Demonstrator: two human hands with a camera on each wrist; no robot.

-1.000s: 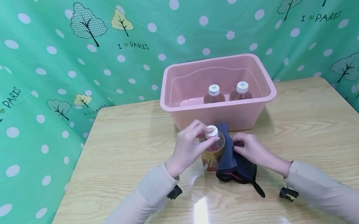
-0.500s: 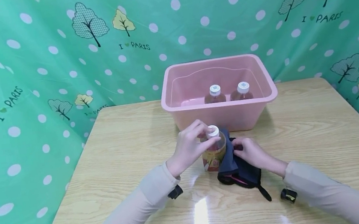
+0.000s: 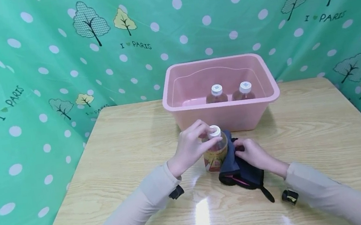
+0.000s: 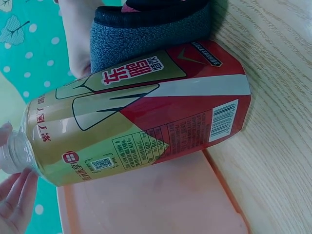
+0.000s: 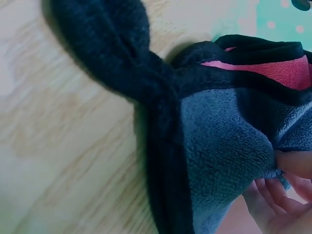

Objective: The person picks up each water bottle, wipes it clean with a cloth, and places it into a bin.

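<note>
A bottle with a white cap and a red, gold and green label [image 4: 146, 112] stands upright on the table. My left hand [image 3: 191, 146] grips it at the cap and neck, thumb on one side and fingers on the other. Against the bottle's right side lies a folded dark grey-blue cloth [image 3: 241, 171] with black edging, a hanging loop and a pink layer inside. My right hand [image 3: 253, 153] pinches a fold of this cloth between thumb and fingers, as the right wrist view also shows. The cloth hides part of the bottle's right side.
Close behind the bottle stands a pink plastic bin [image 3: 198, 117]. Inside it are two more white-capped bottles, a left one [image 3: 217, 94] and a right one [image 3: 245, 91]. The wooden table [image 3: 130, 145] ends at a green patterned curtain [image 3: 169, 26] at the back and left.
My right hand has lowered a little with the cloth, whose upper end beside the bottle now sits lower. The cloth's loop has shifted right and toward me. The left hand keeps its grip.
</note>
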